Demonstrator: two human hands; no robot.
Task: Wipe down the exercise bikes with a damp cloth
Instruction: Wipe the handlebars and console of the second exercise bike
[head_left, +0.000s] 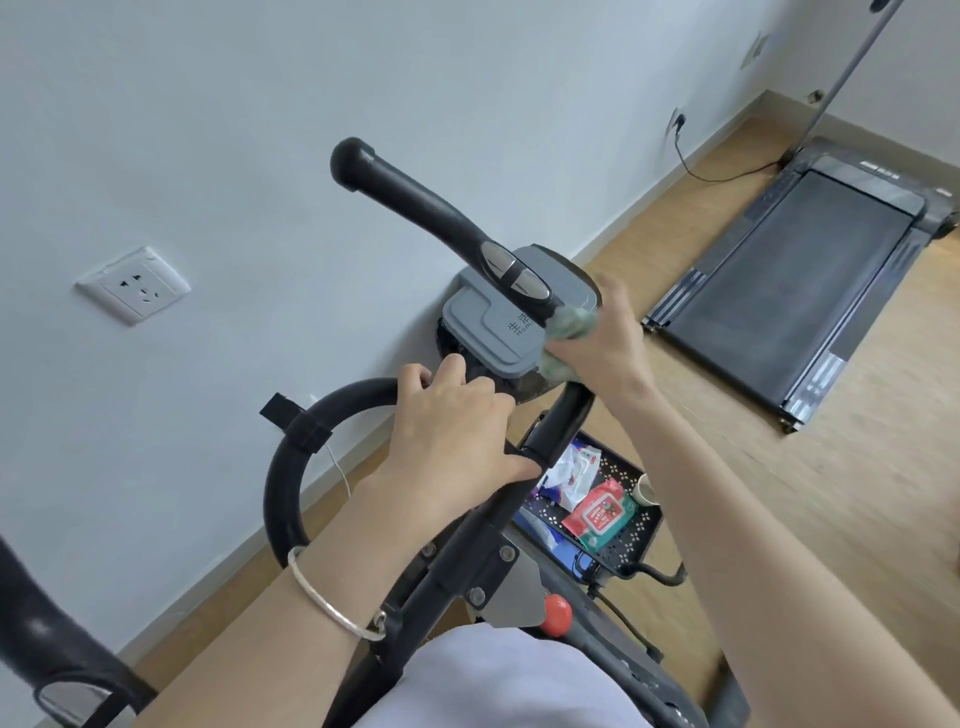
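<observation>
My left hand (457, 426) grasping the looped handlebar (280, 493), my right hand (605, 345) clutching green cloth (569, 325) at right corner of the console (485, 325)

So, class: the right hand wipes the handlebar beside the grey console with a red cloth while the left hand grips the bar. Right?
No: the head view shows the cloth is green, not red. Otherwise correct: the right hand holds it on the handlebar beside the grey console, and the left hand grips the bar.

One bike (415, 202), one cloth (569, 325), one treadmill (800, 280)
</observation>
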